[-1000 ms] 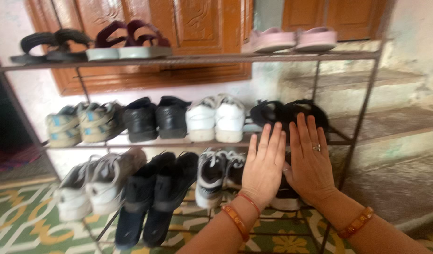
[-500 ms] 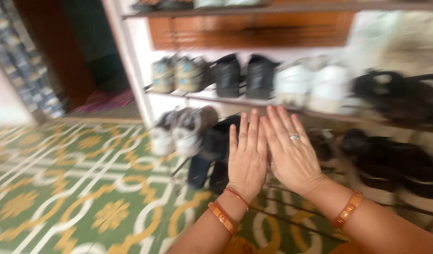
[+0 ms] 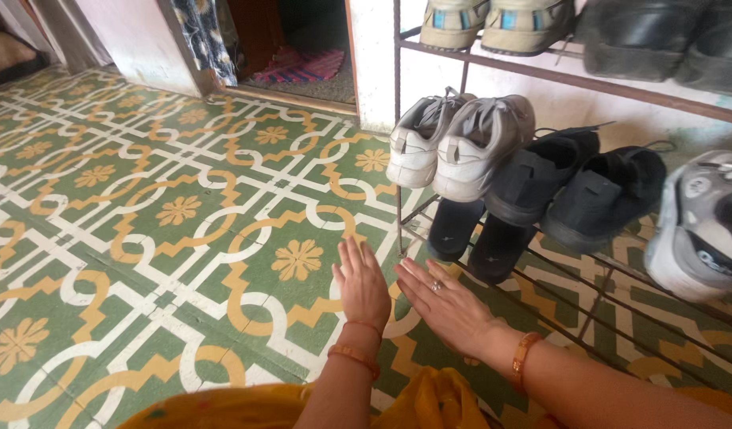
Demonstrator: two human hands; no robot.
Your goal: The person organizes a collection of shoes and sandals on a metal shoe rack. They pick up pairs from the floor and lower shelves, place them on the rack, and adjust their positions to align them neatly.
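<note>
My left hand [image 3: 363,283] is held flat, fingers together and pointing away, low over the patterned floor tiles. My right hand [image 3: 445,304] lies beside it, palm down, with a ring on one finger and fingers stretched towards the left hand. Both wrists wear orange bangles. Neither hand holds anything. They hover just left of the metal shoe rack [image 3: 493,286], nearest the pair of dark slippers [image 3: 477,234] on its lowest shelf.
On the rack sit grey-white sneakers [image 3: 457,143], black shoes [image 3: 576,187] and a grey-black sneaker [image 3: 703,226]. More shoes stand on the shelf above [image 3: 501,20]. Green, yellow and white floor tiles [image 3: 143,206] spread left. A doorway with a striped mat [image 3: 298,63] is behind.
The view has swung down and left from the rack to the floor. Both hands dropped from in front of the shoes to low over the tiles, still flat and empty.
</note>
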